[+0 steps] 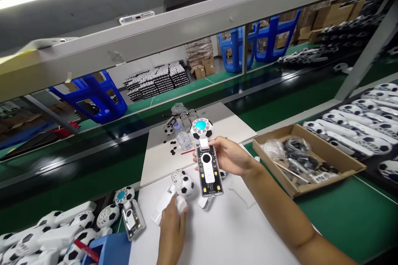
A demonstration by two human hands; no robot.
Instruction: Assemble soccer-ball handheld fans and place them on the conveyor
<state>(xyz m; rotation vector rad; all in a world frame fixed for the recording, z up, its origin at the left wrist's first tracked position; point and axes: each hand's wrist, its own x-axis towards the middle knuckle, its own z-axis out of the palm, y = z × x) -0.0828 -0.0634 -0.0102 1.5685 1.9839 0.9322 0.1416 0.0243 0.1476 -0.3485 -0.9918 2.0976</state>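
A bottle (184, 140) stands on a board (155, 163) behind a worktop (230, 232); a casing (162, 206) lies on the worktop; a bin (115, 249) sits at its left, beside piled units (59, 236); to the right, a carton (329, 178) holds cables (297, 145), with rows of fans (370, 143) beyond it, farther right; behind the board, stools (107, 101) stand past a rail (186, 31) that crosses the scene; a case (137, 17) rests on the rail.

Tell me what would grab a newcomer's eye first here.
First, the football-patterned device in the right hand, mid-picture, its bright blue disc above a see-through circuit-board body. Next, the similar black-and-white pieces heaped at lower left. Then the vivid blue plastic frames beyond the workbench, left and right of centre.
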